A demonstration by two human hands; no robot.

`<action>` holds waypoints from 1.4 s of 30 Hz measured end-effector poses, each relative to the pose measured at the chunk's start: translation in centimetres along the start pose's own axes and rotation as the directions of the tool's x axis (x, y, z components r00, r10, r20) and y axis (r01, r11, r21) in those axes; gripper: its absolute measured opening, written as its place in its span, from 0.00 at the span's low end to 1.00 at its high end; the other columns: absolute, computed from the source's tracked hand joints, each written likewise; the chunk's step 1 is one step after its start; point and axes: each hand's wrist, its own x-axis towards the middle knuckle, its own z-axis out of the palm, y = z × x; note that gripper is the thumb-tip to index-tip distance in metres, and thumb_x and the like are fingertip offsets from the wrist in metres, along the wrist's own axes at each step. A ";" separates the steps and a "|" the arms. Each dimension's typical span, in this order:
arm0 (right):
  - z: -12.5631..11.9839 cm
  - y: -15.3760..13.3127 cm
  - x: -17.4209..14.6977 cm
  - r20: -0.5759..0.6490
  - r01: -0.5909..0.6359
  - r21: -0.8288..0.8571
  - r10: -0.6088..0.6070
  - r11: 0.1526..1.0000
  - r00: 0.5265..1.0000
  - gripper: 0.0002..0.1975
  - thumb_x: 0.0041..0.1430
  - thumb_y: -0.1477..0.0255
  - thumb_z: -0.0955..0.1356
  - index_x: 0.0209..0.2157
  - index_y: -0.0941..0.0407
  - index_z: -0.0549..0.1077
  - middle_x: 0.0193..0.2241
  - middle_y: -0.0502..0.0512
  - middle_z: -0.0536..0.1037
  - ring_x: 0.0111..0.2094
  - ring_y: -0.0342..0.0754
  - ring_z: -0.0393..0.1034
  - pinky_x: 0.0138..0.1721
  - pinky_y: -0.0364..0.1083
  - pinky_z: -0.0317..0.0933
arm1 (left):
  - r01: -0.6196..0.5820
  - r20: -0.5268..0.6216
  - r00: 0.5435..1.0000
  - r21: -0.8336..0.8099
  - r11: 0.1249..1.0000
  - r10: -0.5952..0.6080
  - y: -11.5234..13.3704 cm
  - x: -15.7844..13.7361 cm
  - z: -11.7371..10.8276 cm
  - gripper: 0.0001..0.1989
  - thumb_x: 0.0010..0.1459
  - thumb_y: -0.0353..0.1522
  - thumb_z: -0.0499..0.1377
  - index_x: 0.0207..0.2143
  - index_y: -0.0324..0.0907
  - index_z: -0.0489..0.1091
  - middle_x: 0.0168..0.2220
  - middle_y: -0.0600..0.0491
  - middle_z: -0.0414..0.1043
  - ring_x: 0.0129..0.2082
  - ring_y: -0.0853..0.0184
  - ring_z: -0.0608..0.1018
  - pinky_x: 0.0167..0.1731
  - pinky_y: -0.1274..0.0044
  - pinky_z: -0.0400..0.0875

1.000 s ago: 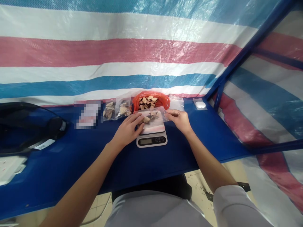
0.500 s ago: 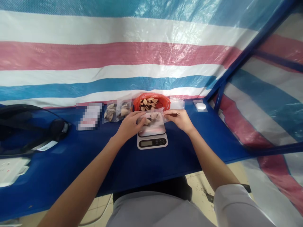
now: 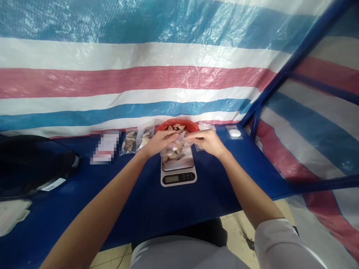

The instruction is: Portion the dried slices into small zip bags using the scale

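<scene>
Above the digital kitchen scale (image 3: pixel 178 178), a clear plastic bag (image 3: pixel 173 152) with pale brown dried slices inside hangs between my hands. My left hand (image 3: pixel 160 142) pinches the bag's upper left edge. Fingers of my right hand (image 3: pixel 206 140) are closed on its upper right corner. Behind the bag stands a red plastic bag (image 3: pixel 179 122), open at the top, with more of the dark-edged slices (image 3: pixel 177 127) in it. The scale's display is too small to read.
Left of the scale lie two filled clear bags, one nearer the pixelated card (image 3: pixel 106 146), the filled bag (image 3: pixel 129 142). A white round object (image 3: pixel 234 133) sits at the right back. A black headset-like object (image 3: pixel 36 164) and a white device (image 3: pixel 14 215) occupy the left. A blue frame post (image 3: pixel 256 119) borders the right.
Both hands have lifted the clear bag's upper edge, and it now hangs more upright over the scale. The whole view has tilted slightly upward.
</scene>
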 end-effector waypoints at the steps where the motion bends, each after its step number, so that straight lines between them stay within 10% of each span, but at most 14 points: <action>1: 0.0 0.1 0.1 0.001 0.000 0.005 0.000 1.000 1.000 0.07 0.58 0.66 0.72 0.38 0.47 0.84 0.39 0.46 0.85 0.44 0.54 0.80 0.52 0.53 0.72 | 0.010 0.007 1.000 -0.014 1.000 -0.010 0.1 0.0 -0.1 0.15 0.52 0.45 0.67 0.39 0.46 0.82 0.39 0.51 0.82 0.43 0.57 0.81 0.44 0.72 0.76; 21: 3.0 1.7 0.6 -0.119 -0.310 0.484 0.412 0.818 0.903 0.21 0.48 0.53 0.76 0.38 0.54 0.83 0.35 0.53 0.84 0.40 0.55 0.80 0.42 0.52 0.77 | 0.042 -0.331 0.890 -0.624 0.780 -0.312 0.3 -3.7 4.3 0.22 0.43 0.46 0.73 0.33 0.42 0.72 0.33 0.55 0.77 0.33 0.68 0.80 0.36 0.76 0.76; 42: 6.6 4.0 -0.2 -0.193 -0.216 0.679 0.455 0.701 0.869 0.16 0.45 0.57 0.78 0.26 0.55 0.79 0.24 0.50 0.81 0.26 0.46 0.77 0.27 0.44 0.74 | -0.134 -0.529 0.845 -0.356 0.925 -0.081 -4.8 -4.0 2.7 0.15 0.50 0.44 0.71 0.31 0.41 0.80 0.28 0.52 0.79 0.28 0.68 0.77 0.34 0.76 0.73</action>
